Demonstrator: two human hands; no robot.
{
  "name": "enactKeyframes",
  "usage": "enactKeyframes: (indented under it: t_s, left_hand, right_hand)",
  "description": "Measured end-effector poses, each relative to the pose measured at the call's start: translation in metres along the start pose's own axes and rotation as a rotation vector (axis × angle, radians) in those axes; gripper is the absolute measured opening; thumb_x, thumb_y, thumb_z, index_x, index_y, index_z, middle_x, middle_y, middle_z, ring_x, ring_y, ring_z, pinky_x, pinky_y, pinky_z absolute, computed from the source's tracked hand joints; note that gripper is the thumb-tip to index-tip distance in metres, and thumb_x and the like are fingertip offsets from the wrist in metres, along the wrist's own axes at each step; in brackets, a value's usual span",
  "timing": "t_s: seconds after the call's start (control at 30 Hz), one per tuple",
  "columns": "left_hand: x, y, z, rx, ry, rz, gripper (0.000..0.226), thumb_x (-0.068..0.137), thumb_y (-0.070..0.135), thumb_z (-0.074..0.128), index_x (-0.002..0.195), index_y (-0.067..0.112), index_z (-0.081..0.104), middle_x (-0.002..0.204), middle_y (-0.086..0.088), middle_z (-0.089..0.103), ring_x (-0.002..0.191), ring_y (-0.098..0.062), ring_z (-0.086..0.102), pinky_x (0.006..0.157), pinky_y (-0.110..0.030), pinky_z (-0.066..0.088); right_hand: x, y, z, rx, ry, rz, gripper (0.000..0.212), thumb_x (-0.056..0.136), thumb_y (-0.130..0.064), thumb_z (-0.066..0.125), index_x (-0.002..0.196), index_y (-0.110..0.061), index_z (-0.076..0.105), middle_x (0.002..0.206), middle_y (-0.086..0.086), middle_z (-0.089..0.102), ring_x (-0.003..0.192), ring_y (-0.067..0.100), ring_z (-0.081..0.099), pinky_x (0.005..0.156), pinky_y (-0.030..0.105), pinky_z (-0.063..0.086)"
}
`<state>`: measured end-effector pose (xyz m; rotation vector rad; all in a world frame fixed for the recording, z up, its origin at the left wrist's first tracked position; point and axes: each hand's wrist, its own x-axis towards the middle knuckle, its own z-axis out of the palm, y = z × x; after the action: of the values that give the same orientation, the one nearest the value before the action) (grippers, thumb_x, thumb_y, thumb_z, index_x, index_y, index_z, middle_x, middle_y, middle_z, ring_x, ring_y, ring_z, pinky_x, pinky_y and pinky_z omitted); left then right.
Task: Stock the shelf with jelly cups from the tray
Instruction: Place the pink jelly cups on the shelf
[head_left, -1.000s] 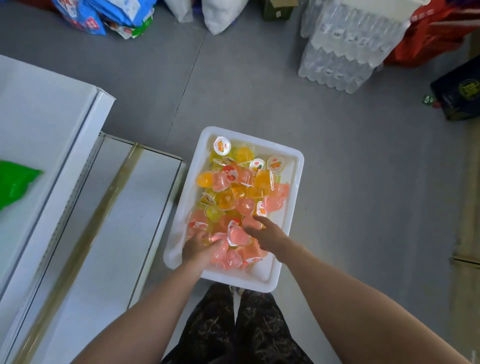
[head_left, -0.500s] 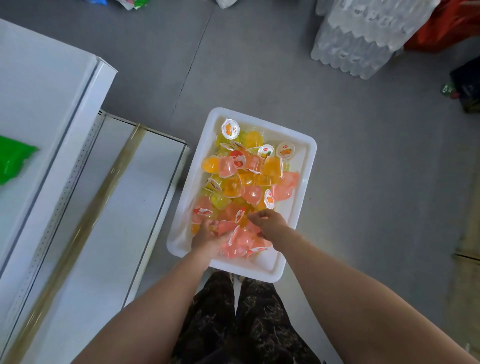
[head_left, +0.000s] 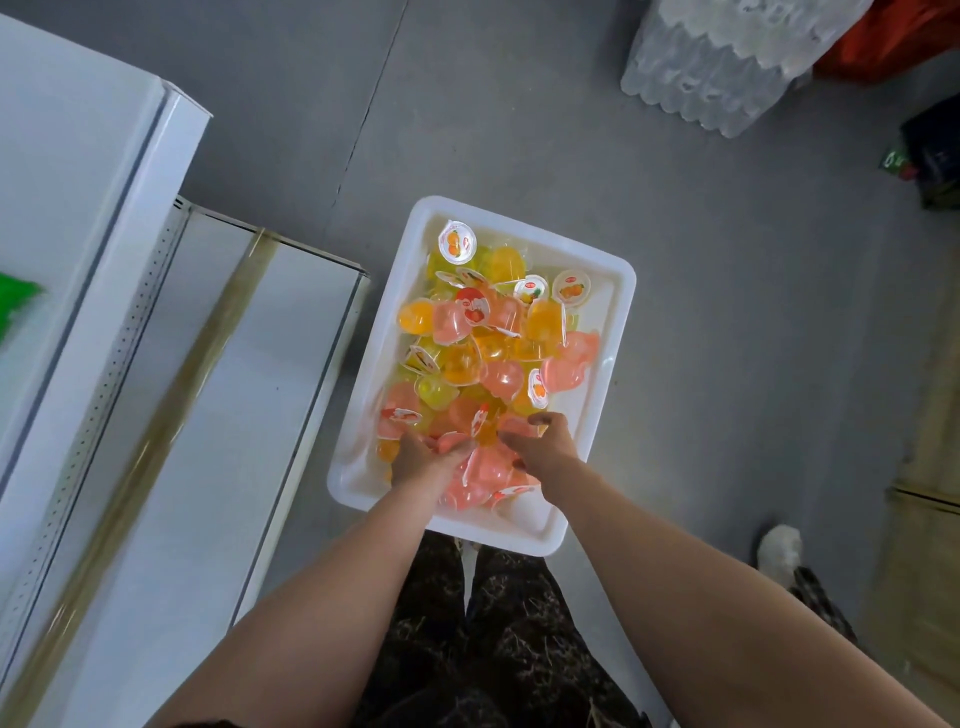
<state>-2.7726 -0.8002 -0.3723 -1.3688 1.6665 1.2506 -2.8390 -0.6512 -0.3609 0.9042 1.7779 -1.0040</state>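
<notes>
Barely started: jelly cups (head_left: 483, 353) all still in tray, none on shelf.

Cups piled loose in the white tray (head_left: 613, 291) on the floor, mostly pink/orange/yellow, some lids up, some on their sides; tray looks close to full. My left hand (head_left: 423, 460) is dug into the near end of the pile, fingers curled around pink cups w/ a few pressed under the palm. My right hand (head_left: 543, 441) is just beside it, fingers bent down onto pink cups; can't tell if it's got a real grip yet. Shelf (head_left: 218, 415) to my left is bare as far as I see, so pretty much everything's left to move.
</notes>
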Motion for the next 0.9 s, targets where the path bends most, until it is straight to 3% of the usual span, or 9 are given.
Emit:
enactKeyframes:
  t_s: [0.13, 0.27, 0.43, 0.53, 0.6, 0.77, 0.9]
  left_hand:
    - [-0.005, 0.005, 0.005, 0.057, -0.001, -0.029, 0.056, 0.069, 0.051, 0.083, 0.102, 0.015, 0.055, 0.099, -0.002, 0.065, 0.084, -0.022, 0.062, 0.063, -0.031, 0.047]
    - [-0.011, 0.01, 0.004, 0.147, 0.006, -0.034, 0.043, 0.071, 0.055, 0.078, 0.084, 0.023, 0.053, 0.091, 0.002, 0.064, 0.082, -0.021, 0.063, 0.066, -0.031, 0.049]
    - [-0.013, 0.01, -0.006, 0.093, -0.024, -0.019, 0.059, 0.065, 0.058, 0.081, 0.105, 0.021, 0.06, 0.101, 0.001, 0.067, 0.093, -0.023, 0.064, 0.075, -0.035, 0.052]
    - [-0.018, 0.01, -0.011, -0.017, -0.071, 0.01, 0.049, 0.07, 0.046, 0.083, 0.104, 0.022, 0.059, 0.097, 0.002, 0.066, 0.085, -0.018, 0.065, 0.077, -0.034, 0.054]
    - [-0.024, 0.011, -0.013, -0.118, -0.126, 0.06, 0.043, 0.073, 0.039, 0.084, 0.104, 0.025, 0.057, 0.093, 0.005, 0.062, 0.079, -0.013, 0.062, 0.073, -0.032, 0.054]
    - [-0.045, 0.013, -0.023, -0.279, -0.219, 0.085, 0.04, 0.073, 0.037, 0.082, 0.106, 0.034, 0.06, 0.11, 0.003, 0.06, 0.096, -0.022, 0.063, 0.088, -0.044, 0.056]
    - [-0.069, 0.022, -0.038, -0.438, -0.287, 0.093, 0.05, 0.067, 0.03, 0.084, 0.11, 0.025, 0.06, 0.114, -0.004, 0.063, 0.098, -0.023, 0.062, 0.077, -0.036, 0.054]
  right_hand:
    - [-0.003, 0.001, -0.008, 0.082, -0.035, 0.013, 0.051, 0.083, -0.024, 0.077, 0.119, -0.025, 0.042, 0.097, 0.003, 0.056, 0.078, 0.021, 0.063, 0.084, 0.04, 0.059]
    - [-0.002, 0.004, -0.011, 0.092, -0.067, -0.001, 0.053, 0.084, -0.022, 0.076, 0.129, -0.012, 0.05, 0.102, 0.007, 0.061, 0.082, 0.021, 0.063, 0.082, 0.037, 0.058]
    - [-0.01, 0.004, -0.015, 0.19, -0.155, -0.002, 0.047, 0.082, -0.011, 0.077, 0.122, -0.012, 0.053, 0.106, 0.015, 0.065, 0.072, 0.022, 0.067, 0.064, 0.031, 0.058]
    - [-0.015, 0.005, -0.017, 0.262, -0.177, 0.001, 0.047, 0.08, -0.005, 0.077, 0.12, -0.013, 0.054, 0.115, 0.024, 0.063, 0.082, 0.03, 0.061, 0.087, 0.048, 0.058]
    - [-0.023, 0.005, -0.02, 0.297, -0.191, -0.002, 0.046, 0.081, -0.003, 0.076, 0.12, -0.013, 0.054, 0.117, 0.026, 0.06, 0.085, 0.032, 0.058, 0.092, 0.05, 0.055]
    - [-0.056, 0.003, -0.028, 0.371, -0.253, -0.049, 0.046, 0.085, -0.003, 0.072, 0.127, -0.002, 0.053, 0.102, 0.019, 0.061, 0.078, 0.024, 0.06, 0.071, 0.035, 0.053]
    - [-0.081, -0.001, -0.033, 0.423, -0.287, -0.117, 0.04, 0.088, -0.008, 0.069, 0.124, 0.003, 0.055, 0.09, 0.012, 0.06, 0.07, 0.017, 0.056, 0.064, 0.028, 0.051]
